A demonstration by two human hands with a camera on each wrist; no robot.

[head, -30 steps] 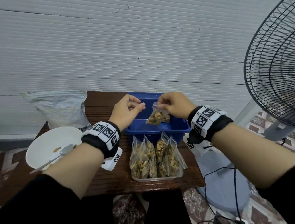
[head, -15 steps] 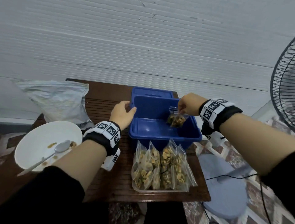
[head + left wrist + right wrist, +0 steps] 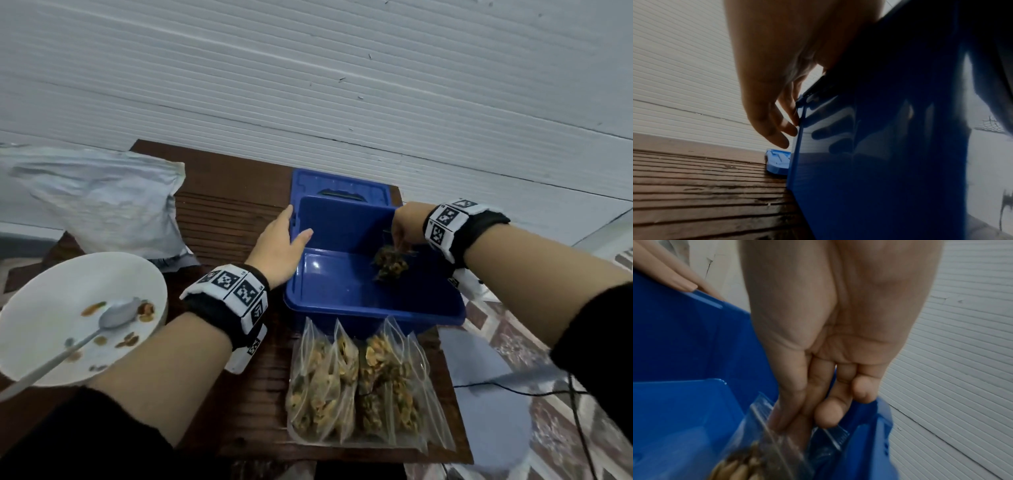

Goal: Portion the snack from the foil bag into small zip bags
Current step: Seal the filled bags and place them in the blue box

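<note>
Head view first: right hand (image 3: 407, 222) is lowered inside the blue bin (image 3: 342, 291), pinching the top of a filled zip bag (image 3: 390, 263) that hangs over the bin floor near the right wall; whether the bag bottom touches the floor cannot be told. Left hand (image 3: 281, 246) rests on the bin's left rim, thumb inside, fingers outside. Foil bag (image 3: 102, 202) lies at the far left of the counter (image 3: 222, 212), apart from both hands. White bowl (image 3: 51, 308) beside it holds a spoon (image 3: 113, 317) and only a few snack crumbs. Four more filled bags (image 3: 356, 387) stand in a clear tray just in front of the bin. Left wrist view: fingers (image 3: 785, 128) are nearly straight against the bin's outer wall, a steadying hold, not a clench. Right wrist view: thumb and forefinger (image 3: 789, 412) clamp the clear zip strip; snack visible below; remaining fingers loosely curled. Judgement: step in hand is stowing a finished portion in the bin. Next move calls for releasing the pinch so the bag settles, then returning to the bowl and foil bag to refill, since the bowl is almost empty.
</note>
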